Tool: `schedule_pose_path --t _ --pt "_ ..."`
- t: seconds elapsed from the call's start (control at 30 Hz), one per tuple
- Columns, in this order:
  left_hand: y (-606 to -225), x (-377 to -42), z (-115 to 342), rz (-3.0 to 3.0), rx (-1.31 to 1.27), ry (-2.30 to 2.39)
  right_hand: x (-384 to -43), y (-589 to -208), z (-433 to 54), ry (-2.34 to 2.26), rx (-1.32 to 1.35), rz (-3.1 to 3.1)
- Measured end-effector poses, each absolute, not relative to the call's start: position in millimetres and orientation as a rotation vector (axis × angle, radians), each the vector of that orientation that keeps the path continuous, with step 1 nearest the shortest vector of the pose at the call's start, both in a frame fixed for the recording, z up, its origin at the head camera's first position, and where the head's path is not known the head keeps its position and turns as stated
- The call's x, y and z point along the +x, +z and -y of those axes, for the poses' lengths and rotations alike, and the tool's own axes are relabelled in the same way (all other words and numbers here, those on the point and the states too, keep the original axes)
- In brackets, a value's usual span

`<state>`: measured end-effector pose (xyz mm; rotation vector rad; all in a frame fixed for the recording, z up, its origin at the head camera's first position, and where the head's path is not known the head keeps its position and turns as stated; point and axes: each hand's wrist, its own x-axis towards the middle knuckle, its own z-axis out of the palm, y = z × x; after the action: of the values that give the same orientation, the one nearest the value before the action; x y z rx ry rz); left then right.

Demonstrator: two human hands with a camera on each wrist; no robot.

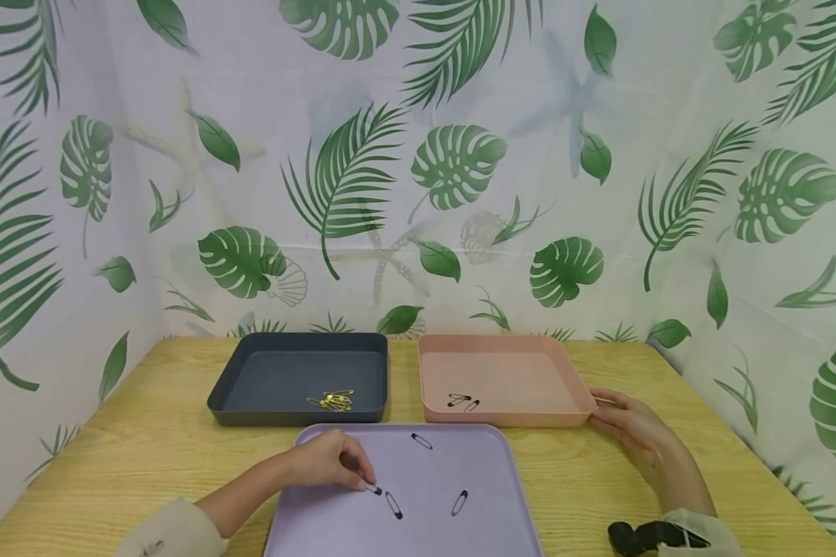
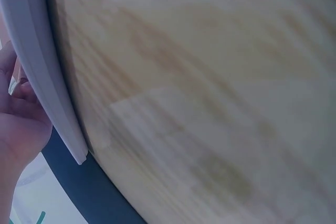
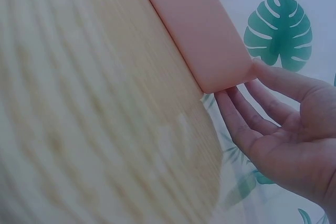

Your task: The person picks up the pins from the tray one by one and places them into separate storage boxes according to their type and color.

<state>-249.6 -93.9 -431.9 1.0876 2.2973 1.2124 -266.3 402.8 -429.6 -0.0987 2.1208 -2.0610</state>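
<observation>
Lower centre: pinching black pin (image 1: 376, 490) with left fingers (image 1: 364, 463); likely light, stiff; hold mid-wire. Gripping pink tray (image 1: 508, 375) with right fingers (image 3: 238, 116).

no lettering — nothing readable

Wood-grain tabletop (image 1: 132, 441), white backdrop (image 1: 407, 186), green printed leaves (image 1: 460, 164), faint printed starfish (image 1: 191, 151)
</observation>
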Motion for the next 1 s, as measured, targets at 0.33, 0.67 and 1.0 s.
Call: schedule_pose_path --t 0.33,0.67,1.0 --pt "-431.8 -248.3 93.2 -2.301 1.087 1.218 -265.8 -429.4 -402.2 -2.045 -0.082 -2.153" --pt "-434.1 -249.1 93.4 -2.293 1.087 1.222 -264.5 -428.2 -400.8 -2.062 -0.086 -2.127" --pt "-433.0 -250.3 93.8 -2.270 1.077 1.210 -264.1 -427.2 -400.6 -2.081 -0.110 -2.101"
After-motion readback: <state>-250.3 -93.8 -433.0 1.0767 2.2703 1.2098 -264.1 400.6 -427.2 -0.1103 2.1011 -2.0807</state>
